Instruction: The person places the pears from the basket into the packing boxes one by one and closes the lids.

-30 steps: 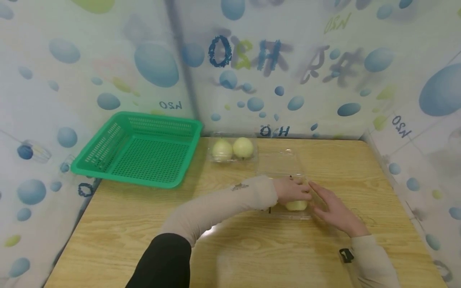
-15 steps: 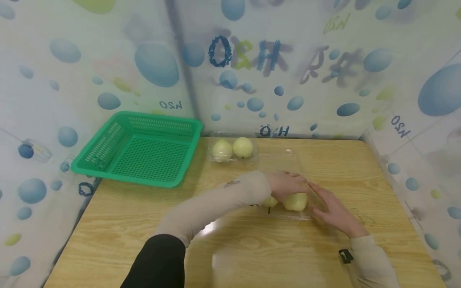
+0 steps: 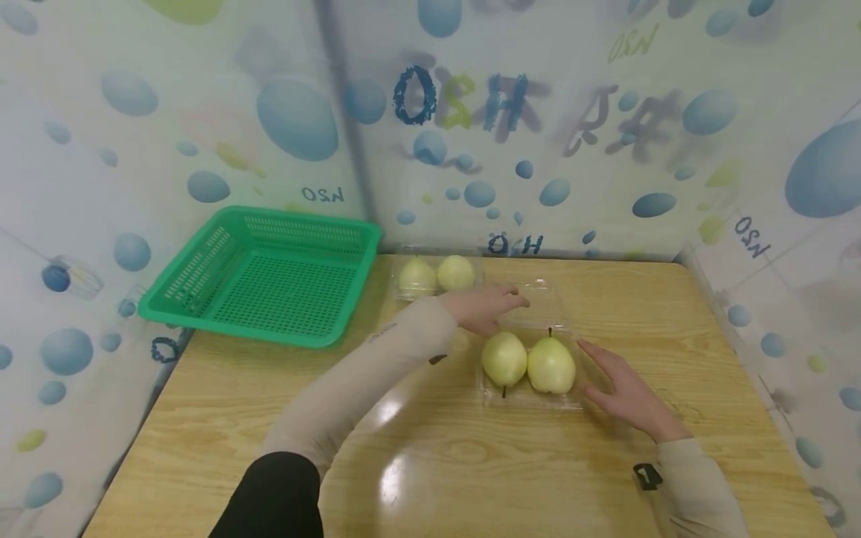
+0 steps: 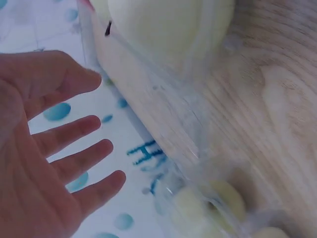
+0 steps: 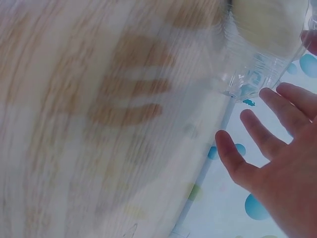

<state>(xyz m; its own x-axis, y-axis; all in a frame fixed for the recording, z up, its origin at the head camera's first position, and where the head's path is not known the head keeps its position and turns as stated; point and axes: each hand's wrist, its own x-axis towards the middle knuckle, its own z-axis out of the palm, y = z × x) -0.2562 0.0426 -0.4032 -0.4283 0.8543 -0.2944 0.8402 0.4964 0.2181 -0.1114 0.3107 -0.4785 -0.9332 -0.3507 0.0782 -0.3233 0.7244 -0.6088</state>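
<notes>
Nearest on the wooden surface lies the right hand, palm down, its fingers straight and spread apart, holding nothing. It rests just beside the right edge of an open clear plastic box; whether the fingertips touch the plastic cannot be told. In the right wrist view the same fingers reach toward the corner of the box, with a small gap showing between them.

In the box's near tray two pale yellow-green pears sit side by side, touching: the left pear with its stem pointing near, the right pear with its stem pointing far. The box's clear lid lies folded back flat on the surface behind the tray.

Just beyond the pears, the left hand reaches across from the left and hovers above the left part of that lid, fingers straight and loosely apart, gripping nothing. The left wrist view shows its open palm with spread fingers, a pear and the box's plastic close by.

Farther back, against the wall, a second clear box holds two more pears. To its left, at the far left corner, a green plastic basket stands partly over the surface's edge.
</notes>
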